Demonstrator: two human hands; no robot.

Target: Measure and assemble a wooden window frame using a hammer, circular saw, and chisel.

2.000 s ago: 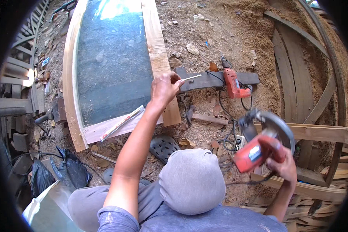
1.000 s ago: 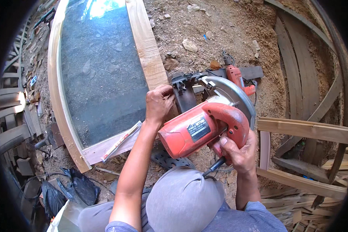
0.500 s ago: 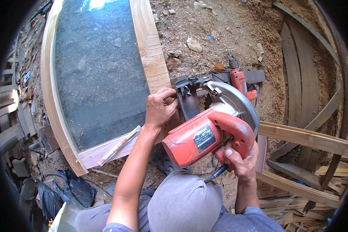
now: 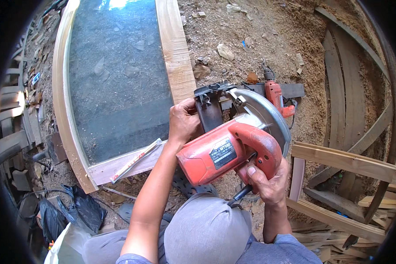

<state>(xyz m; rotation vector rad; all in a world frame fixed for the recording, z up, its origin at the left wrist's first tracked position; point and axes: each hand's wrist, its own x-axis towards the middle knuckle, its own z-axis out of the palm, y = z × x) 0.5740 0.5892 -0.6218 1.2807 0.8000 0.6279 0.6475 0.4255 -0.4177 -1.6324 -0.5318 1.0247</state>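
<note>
A red circular saw with a silver blade guard hangs in front of me, its dark base plate turned to the left. Around its rear handle my right hand is closed, thumb on the near side. My left hand lies by the base plate, over the lower end of the wooden frame's right rail. Its fingers are curled, their tips partly hidden behind the plate, so what they pinch is unclear. The frame holds a glass pane. A slim printed packet rests on its bottom rail.
A red power drill lies on a dark board beyond the saw. At right stands another wooden frame above stacked offcuts. Black plastic bags sit at lower left. Sawdust and chips cover the ground.
The saw, in my right hand, has shifted slightly left toward my left hand. My left fingers are now more covered by the base plate. The surroundings sit slightly farther right in view.
</note>
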